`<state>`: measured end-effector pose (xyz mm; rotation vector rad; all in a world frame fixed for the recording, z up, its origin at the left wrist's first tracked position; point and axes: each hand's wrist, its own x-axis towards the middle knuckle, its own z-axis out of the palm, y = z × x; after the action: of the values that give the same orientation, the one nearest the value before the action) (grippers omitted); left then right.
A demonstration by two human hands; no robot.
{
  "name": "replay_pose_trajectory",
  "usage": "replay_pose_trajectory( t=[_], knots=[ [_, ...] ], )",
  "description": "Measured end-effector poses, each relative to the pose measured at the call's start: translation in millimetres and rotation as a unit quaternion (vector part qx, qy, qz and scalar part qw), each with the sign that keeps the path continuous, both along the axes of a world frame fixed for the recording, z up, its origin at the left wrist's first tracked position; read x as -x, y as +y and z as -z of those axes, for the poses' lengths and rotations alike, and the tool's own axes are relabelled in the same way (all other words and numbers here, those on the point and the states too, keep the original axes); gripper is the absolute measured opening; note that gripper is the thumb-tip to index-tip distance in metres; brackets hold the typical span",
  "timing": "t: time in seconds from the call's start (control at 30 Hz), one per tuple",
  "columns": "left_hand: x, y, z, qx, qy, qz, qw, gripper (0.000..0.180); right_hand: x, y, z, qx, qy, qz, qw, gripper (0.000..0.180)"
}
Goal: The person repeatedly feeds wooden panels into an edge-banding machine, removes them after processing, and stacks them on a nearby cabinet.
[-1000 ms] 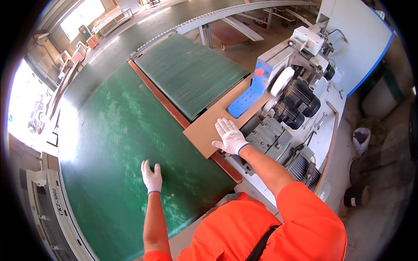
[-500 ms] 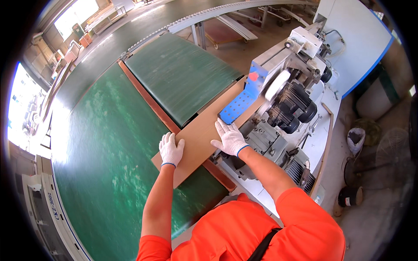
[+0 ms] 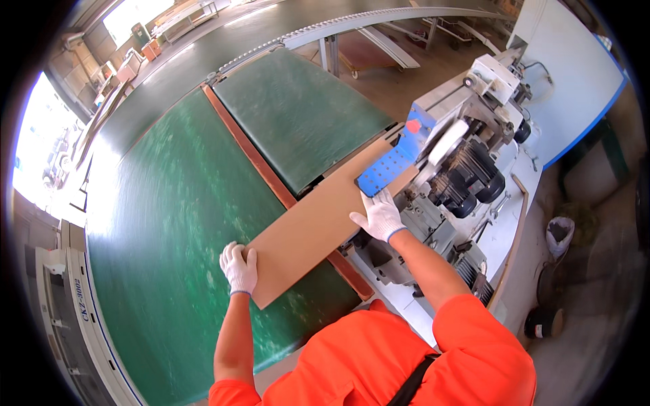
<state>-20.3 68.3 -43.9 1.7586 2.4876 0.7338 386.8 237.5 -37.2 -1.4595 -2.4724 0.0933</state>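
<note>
A blue plate dotted with holes point(image 3: 386, 174) lies over the far end of the tan board point(image 3: 311, 233) and hides part of it. Beyond the plate are a white wheel point(image 3: 448, 143) and black motors point(image 3: 477, 166), which crowd the space to the right of the board. A dark green belt point(image 3: 305, 115) sits along the board's upper side. The board reaches from the green table point(image 3: 176, 223) across a reddish-brown strip point(image 3: 250, 155) to the machine.

The right hand point(image 3: 380, 218) lies on the board, unclenched, its fingertips just beside the plate's near corner. The left hand point(image 3: 240, 268) is at the board's near end with fingers bent and thumb by the edge (whether it grips or merely pushes, I cannot tell).

Counted up: one board, one plate, one wheel, two gloved hands and at least two motors. Farther right, on the floor, are one white bag point(image 3: 560, 233) and one dark round can point(image 3: 544, 322); one trolley point(image 3: 365, 51) stands past the belt.
</note>
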Motion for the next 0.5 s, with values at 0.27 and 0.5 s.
replay_pose_trajectory(
  t=[0.27,0.5],
  knots=[
    [-43,-157,-2,0.029,0.031,-0.047,0.998,0.030,-4,-29,-4,0.001,0.001,-0.048,0.999,0.095],
    [-89,-230,0,0.067,-0.006,-0.119,0.991,0.032,-20,38,-9,0.062,-0.006,0.046,0.997,0.084]
  ],
)
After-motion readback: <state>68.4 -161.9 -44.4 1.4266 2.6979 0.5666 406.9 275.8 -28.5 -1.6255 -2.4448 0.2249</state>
